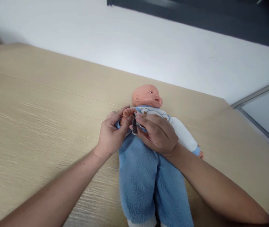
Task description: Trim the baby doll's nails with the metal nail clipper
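A baby doll (148,164) in blue fleece trousers and a white and blue top lies on its back on the wooden table (35,113), head (146,94) toward the wall. My left hand (112,134) is closed around the doll's near arm, whose small hand (128,112) sticks up. My right hand (157,134) rests on the doll's chest and pinches a small dark slim object (134,123) upright beside that arm. The doll's other arm (184,137) lies out to the right.
A white wall (134,47) runs behind the table, with a dark panel (196,15) at the top. A glass pane with a metal frame (262,110) stands at the right. The table's far edge runs diagonally behind the doll.
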Demonstrator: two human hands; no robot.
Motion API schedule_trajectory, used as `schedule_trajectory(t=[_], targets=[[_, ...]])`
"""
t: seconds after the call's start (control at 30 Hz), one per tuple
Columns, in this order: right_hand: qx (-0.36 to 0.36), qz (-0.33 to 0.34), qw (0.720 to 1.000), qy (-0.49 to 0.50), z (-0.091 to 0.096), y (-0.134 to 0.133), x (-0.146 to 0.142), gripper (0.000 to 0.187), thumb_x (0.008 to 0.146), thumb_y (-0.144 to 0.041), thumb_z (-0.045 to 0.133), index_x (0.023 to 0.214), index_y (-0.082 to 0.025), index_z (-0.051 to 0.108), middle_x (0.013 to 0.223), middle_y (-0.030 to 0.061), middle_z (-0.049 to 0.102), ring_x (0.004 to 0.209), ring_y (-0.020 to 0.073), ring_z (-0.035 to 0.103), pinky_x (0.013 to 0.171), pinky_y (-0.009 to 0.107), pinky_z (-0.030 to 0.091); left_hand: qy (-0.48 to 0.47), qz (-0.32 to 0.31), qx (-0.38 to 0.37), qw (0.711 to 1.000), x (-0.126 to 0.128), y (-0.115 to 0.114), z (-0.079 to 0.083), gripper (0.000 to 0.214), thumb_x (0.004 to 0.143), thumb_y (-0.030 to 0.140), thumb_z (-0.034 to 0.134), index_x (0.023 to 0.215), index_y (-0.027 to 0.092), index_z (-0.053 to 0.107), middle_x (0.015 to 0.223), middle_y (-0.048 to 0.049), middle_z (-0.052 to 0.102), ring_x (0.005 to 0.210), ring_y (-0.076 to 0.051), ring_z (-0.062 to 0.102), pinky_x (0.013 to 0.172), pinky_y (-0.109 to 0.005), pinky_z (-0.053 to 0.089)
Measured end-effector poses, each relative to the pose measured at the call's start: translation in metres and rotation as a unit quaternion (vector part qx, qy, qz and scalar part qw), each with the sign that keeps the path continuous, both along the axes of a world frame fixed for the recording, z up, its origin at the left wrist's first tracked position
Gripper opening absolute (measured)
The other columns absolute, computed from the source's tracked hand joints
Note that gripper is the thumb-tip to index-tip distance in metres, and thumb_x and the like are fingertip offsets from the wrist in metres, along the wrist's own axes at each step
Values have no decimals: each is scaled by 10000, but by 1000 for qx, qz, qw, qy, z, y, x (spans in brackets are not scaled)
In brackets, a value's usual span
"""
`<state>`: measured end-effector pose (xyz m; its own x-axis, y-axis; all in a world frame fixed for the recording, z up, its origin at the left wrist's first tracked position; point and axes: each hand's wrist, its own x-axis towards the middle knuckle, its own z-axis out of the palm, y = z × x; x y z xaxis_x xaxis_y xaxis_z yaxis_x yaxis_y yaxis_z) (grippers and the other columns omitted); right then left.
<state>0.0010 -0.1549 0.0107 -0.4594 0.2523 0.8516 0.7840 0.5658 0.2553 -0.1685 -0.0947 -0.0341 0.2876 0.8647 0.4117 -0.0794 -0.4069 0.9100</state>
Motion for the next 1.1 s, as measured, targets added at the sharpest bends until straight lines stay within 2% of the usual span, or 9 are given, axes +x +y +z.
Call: schedule_trajectory(t=[0.23, 0.33, 0.43, 0.6, 0.77, 0.93, 1.1], targets=[[-3, 6, 1000, 13, 1, 0, -1, 302, 914, -131, 792, 1200, -79, 707, 1088, 134, 825, 1025, 187, 805, 972, 270, 670, 1, -3, -9, 1000, 0, -1, 0, 416, 1022, 504, 681, 1315, 224, 770, 1318, -105, 775, 1338, -282, 680, 1156, -432, 524], [1, 11, 1000, 27, 0, 0, -2, 336, 902, -136, 802, 1218, -78, 702, 1063, 125, 830, 1000, 190, 810, 963, 264, 673, -29, -32, -17, 999, 2, -1, -2, 384, 1073, 485, 601, 1313, 228, 755, 1355, -99, 765, 1479, -280, 582, 1234, -455, 467], [-5, 8, 1000, 30, 0, -1, -3, 403, 890, -155, 823, 1261, -92, 678, 1046, 122, 838, 960, 192, 819, 918, 267, 692, -45, -51, -26, 997, 3, 0, -3, 425, 1103, 504, 526, 1383, 246, 715, 1466, -98, 710, 1520, -277, 541, 1284, -486, 413], [-32, 25, 998, 55, -2, -1, -2, 483, 863, -141, 846, 1303, -84, 654, 1071, 146, 841, 1003, 200, 829, 929, 286, 698, -31, -41, -19, 998, 2, 1, -4, 487, 1083, 567, 532, 1405, 251, 714, 1490, -107, 695, 1496, -287, 563, 1300, -495, 389], [-25, 43, 998, 41, -4, 2, 1, 476, 815, -55, 836, 1261, -51, 668, 1120, 209, 824, 1082, 231, 823, 976, 304, 683, -39, -49, -38, 997, 2, 1, -2, 437, 1076, 525, 572, 1353, 232, 742, 1419, -117, 734, 1345, -272, 680, 1224, -479, 485], [-8, 43, 999, 33, -2, 4, 1, 480, 801, -15, 820, 1255, -63, 672, 1093, 199, 828, 1060, 237, 825, 946, 322, 692, -23, -38, -30, 999, 1, 0, -1, 415, 1068, 533, 582, 1314, 256, 769, 1324, -95, 776, 1302, -268, 696, 1190, -455, 512], [-2, 60, 998, 26, -1, 6, 1, 439, 786, -17, 842, 1191, -46, 675, 1066, 234, 821, 1011, 266, 828, 891, 361, 704, -18, -39, -31, 999, 1, 0, -1, 423, 1072, 526, 578, 1335, 251, 762, 1304, -95, 781, 1277, -263, 702, 1175, -447, 521]])
